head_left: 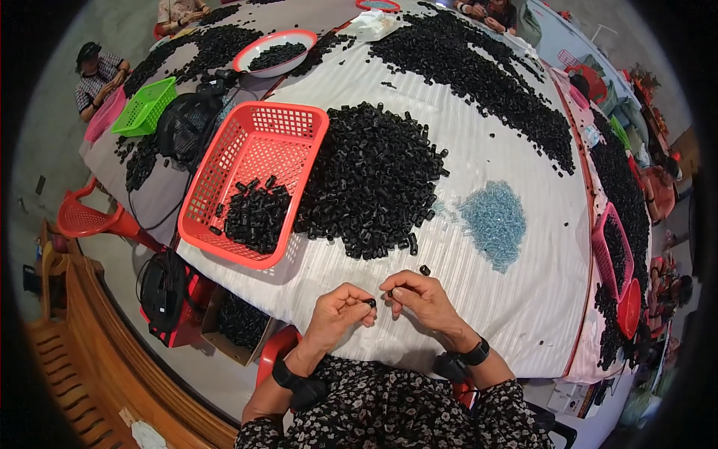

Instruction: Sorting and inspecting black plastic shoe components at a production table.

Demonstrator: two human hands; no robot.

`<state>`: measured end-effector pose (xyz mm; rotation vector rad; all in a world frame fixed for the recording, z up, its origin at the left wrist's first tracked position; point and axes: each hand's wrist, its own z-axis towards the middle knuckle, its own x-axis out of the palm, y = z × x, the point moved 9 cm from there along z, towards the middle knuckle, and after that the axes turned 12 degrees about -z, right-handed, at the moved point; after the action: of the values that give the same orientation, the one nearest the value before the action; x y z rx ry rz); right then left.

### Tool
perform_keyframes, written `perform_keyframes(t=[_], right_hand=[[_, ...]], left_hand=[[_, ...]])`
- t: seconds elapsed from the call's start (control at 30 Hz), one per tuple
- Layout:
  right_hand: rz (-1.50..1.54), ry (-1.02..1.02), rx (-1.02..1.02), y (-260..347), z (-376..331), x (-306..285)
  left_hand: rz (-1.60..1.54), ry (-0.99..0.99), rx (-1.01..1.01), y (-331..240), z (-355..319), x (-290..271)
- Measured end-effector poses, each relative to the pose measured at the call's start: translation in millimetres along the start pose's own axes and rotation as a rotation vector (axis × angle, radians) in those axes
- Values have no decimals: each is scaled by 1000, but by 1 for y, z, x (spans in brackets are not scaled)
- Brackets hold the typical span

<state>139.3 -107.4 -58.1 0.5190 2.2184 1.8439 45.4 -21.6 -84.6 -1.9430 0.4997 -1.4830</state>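
Note:
Close to the table's front edge, my left hand (pixel 342 313) pinches a small black plastic piece (pixel 370 302) between thumb and fingertips. Just to its right, my right hand (pixel 420 298) is closed in a pinch too; a tiny dark bit shows at its fingertips, too small to name. The two hands face each other, slightly apart. One loose black piece (pixel 425 269) lies just beyond my right hand. Farther off is a large heap of short black tubular pieces (pixel 374 179). To the right of it lies a pile of small clear bluish pieces (pixel 493 224).
Left of the heap stands a red perforated basket (pixel 196 206), partly filled with black pieces. A red-rimmed basin (pixel 303 36), a green basket (pixel 146 108) and a black fan (pixel 185 129) are farther back. Other people sit around the tables. A pink basket (pixel 613 251) lies at right.

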Motion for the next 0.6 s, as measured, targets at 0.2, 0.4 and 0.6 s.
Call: perform_keyframes(t=[0.2,0.4,0.6], right_hand=[[303,16,64,-3,-2,5],[558,107,49,4,-5,14],[582,113,26,7,-7,12]], left_hand=[[36,-31,24,-8,-3,7],[48,-24,39,-11,-4,9],[56,12,56,-14,-5,15]])
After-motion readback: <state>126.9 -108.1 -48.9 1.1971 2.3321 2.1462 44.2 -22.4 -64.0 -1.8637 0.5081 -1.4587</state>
